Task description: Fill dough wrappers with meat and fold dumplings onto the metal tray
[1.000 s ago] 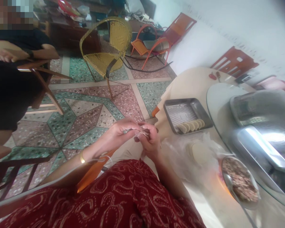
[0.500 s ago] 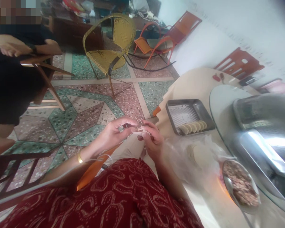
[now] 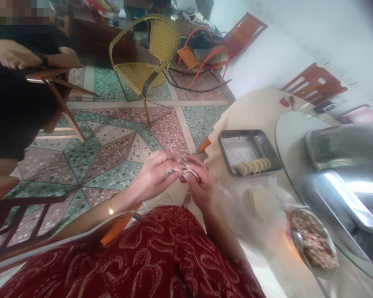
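Observation:
Above my lap, a pale folded dumpling (image 3: 192, 171) is pinched between the thumb and fingers of my right hand (image 3: 202, 182). My left hand (image 3: 157, 176) meets its near edge from the left, thumb and fingertips pressed together on the wrapper. Fingers cover much of the dumpling. To the right, a metal tray (image 3: 225, 155) holds a row of several finished dumplings (image 3: 253, 166). A stack of round wrappers (image 3: 261, 203) lies in a clear plastic bag (image 3: 231, 203). Beside it stands a bowl of minced filling (image 3: 313, 238) with a spoon.
The round table (image 3: 251, 107) carries a glass turntable (image 3: 287, 124) with large metal pans (image 3: 345, 145). A seated person's arm (image 3: 15, 54) is at the upper left. A yellow woven chair (image 3: 136, 76) and an orange rocking chair (image 3: 202, 62) stand beyond. A white cable (image 3: 81, 236) crosses my left forearm.
My left hand has turned and closed its thumb and fingers nearer the dumpling's edge. The right hand stays almost in place, still gripping the dumpling.

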Motion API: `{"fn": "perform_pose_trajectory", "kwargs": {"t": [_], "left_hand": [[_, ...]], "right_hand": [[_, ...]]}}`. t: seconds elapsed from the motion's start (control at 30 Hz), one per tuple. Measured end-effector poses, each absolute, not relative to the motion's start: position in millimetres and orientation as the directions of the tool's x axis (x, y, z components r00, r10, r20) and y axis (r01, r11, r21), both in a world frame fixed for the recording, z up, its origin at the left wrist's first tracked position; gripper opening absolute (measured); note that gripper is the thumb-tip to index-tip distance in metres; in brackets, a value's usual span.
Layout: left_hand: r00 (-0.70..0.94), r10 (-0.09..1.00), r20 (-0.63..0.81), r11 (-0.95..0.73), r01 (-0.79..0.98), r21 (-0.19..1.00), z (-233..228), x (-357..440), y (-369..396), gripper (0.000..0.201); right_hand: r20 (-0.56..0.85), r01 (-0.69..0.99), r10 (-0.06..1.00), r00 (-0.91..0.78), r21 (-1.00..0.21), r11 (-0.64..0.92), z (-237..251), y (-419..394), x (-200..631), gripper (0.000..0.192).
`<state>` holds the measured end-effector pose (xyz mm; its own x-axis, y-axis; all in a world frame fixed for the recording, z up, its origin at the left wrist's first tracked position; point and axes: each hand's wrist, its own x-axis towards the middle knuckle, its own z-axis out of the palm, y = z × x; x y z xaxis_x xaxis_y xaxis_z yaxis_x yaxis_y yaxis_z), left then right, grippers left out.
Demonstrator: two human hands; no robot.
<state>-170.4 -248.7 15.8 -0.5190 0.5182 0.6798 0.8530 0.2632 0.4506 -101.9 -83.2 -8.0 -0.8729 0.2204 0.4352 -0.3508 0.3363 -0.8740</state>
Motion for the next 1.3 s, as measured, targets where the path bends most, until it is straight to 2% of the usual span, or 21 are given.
{"fn": "perform_pose_trajectory", "kwargs": {"t": [0.1,0.27,0.37,0.6,0.83,1.0,1.13,1.3], "left_hand": [[-0.528,0.523,0.670,0.219,0.842,0.493,18.9,-167.3,-251.3,0.004],[-0.640,0.525,0.561,0.083,0.695,0.714,24.6,-169.5,-257.2,0.011],[-0.698,0.522,0.490,0.081,0.613,0.786,24.2,-175.8,-258.5,0.012],[-0.735,0.573,0.364,0.155,0.533,0.832,22.9,-178.5,-259.6,0.003],[-0.765,0.549,0.337,0.160,0.492,0.856,30.7,-175.0,-256.6,0.008],[-0.757,0.585,0.290,0.044,0.387,0.921,29.1,-176.8,-254.1,0.012],[-0.739,0.627,0.247,-0.089,0.248,0.965,30.3,-177.1,-253.1,0.020],[-0.748,0.632,0.202,-0.132,0.152,0.979,30.4,-176.6,-253.8,0.020]], "right_hand": [[0.438,-0.358,0.218,-0.872,-0.875,0.326,-6.7,-82.9,-101.2,0.014],[0.429,-0.351,0.217,-0.877,-0.880,0.321,-6.6,-83.6,-99.5,0.015],[0.418,-0.347,0.231,-0.878,-0.891,0.294,-8.1,-84.5,-98.3,0.017],[0.395,-0.335,0.227,-0.890,-0.905,0.264,-11.2,-84.5,-98.5,0.016],[0.491,-0.402,0.122,-0.862,-0.812,0.423,-5.3,-84.3,-99.9,0.013],[0.478,-0.409,0.066,-0.876,-0.808,0.424,0.9,-85.5,-101.2,0.010],[0.472,-0.410,0.080,-0.878,-0.827,0.386,-1.8,-86.3,-101.1,0.011],[0.463,-0.397,0.114,-0.879,-0.843,0.363,-4.3,-88.2,-100.3,0.012]]}}
